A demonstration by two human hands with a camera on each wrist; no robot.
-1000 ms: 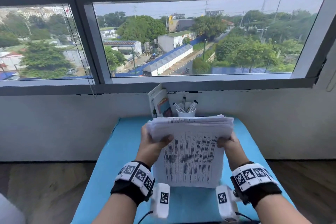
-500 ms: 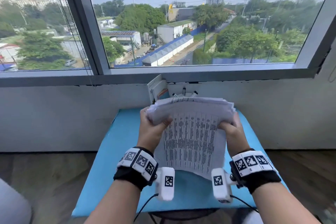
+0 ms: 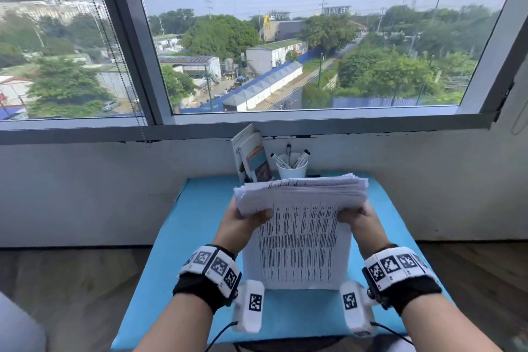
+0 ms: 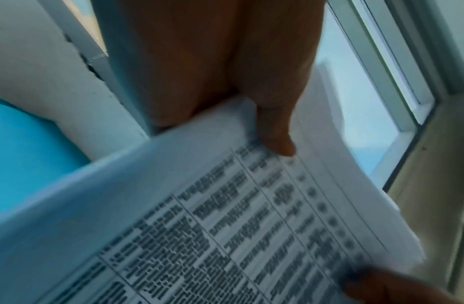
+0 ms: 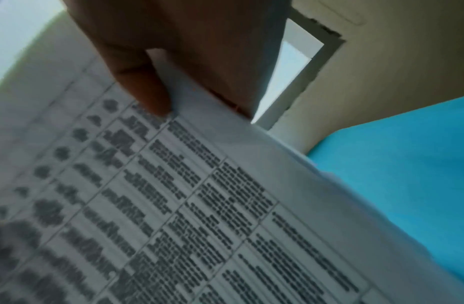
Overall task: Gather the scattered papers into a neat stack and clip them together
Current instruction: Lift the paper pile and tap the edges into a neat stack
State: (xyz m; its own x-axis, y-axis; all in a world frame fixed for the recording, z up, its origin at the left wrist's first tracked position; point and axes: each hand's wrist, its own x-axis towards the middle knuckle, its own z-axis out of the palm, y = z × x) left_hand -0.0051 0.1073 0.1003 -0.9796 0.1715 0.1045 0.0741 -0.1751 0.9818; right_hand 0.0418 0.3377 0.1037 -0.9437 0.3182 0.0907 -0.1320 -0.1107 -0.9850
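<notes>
both hands on the papers [image 3: 297, 237]. stack stands upright on its bottom edge on the blue table [image 3: 183, 237], printed table side facing the camera. top edges are uneven and fanned, sheets not flush.

left hand [image 3: 240, 226] grasps the stack's upper left edge: thumb on the front face, fingers behind. left wrist view confirms it, thumb [image 4: 275, 131] pressed on the printed sheet near the edge. right hand [image 3: 360, 223] grasps the upper right edge the same way; right wrist view shows its thumb [image 5: 145, 88] on the front sheet, rest of the hand wrapped round the edge. both wrist views are blurred, text unreadable.

no clip on the stack.

behind the papers, against the wall: white cup [image 3: 292, 170] with 3 markers, and a few books [image 3: 251, 157] leaning just left of it. window [image 3: 314, 48] above, with buildings and trees outside.
</notes>
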